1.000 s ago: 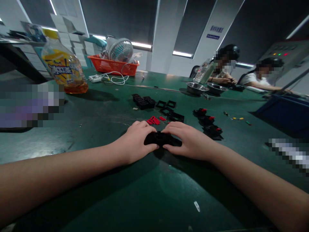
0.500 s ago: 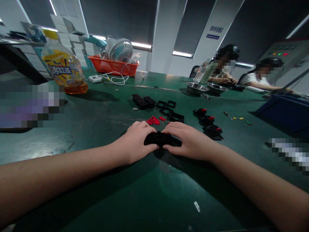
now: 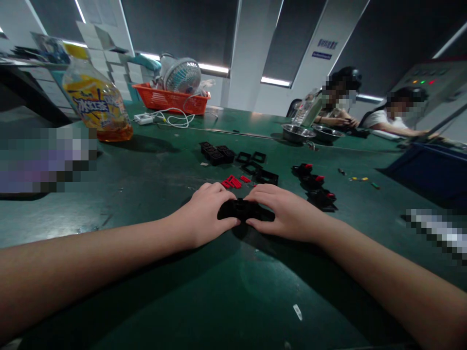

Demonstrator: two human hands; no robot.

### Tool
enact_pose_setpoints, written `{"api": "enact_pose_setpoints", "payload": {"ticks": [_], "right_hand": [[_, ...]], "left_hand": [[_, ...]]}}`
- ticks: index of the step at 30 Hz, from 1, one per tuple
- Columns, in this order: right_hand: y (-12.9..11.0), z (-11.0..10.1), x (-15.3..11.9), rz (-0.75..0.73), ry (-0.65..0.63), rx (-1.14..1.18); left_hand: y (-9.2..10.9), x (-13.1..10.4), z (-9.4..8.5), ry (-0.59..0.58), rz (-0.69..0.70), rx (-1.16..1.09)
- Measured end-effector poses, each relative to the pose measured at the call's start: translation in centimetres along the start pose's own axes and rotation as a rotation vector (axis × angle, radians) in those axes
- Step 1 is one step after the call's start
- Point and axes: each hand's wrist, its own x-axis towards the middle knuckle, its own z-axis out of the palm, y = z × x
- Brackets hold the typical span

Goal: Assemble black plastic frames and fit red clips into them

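Between my left hand (image 3: 211, 211) and my right hand (image 3: 288, 211) is a black plastic part (image 3: 242, 210), its finer shape lost in shadow. Both hands grip it from the sides, thumbs at the near edge and fingers curled over the far edge. Just beyond my fingertips lie several small red plastic pieces (image 3: 232, 182). Behind them are black square frames (image 3: 251, 167) and a cluster of black blocks (image 3: 217, 153). To the right of my right hand, black pieces with red inserts (image 3: 314, 181) stand in a slanting row.
A drink bottle (image 3: 97, 97) stands on the left of the green table (image 3: 156, 291). An orange basket (image 3: 171, 99) holds a fan, with a white cable (image 3: 175, 118) before it. Metal bowls (image 3: 297, 133) and a blue bin (image 3: 434, 170) are to the right. Two people sit beyond.
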Motion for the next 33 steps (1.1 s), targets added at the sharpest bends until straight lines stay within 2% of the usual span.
{"api": "enact_pose_setpoints", "payload": {"ticks": [33], "right_hand": [[0.37,0.16,-0.19,-0.018,0.006,0.000]], "left_hand": [[-0.11,0.05,-0.09,0.009,0.023,0.006]]}}
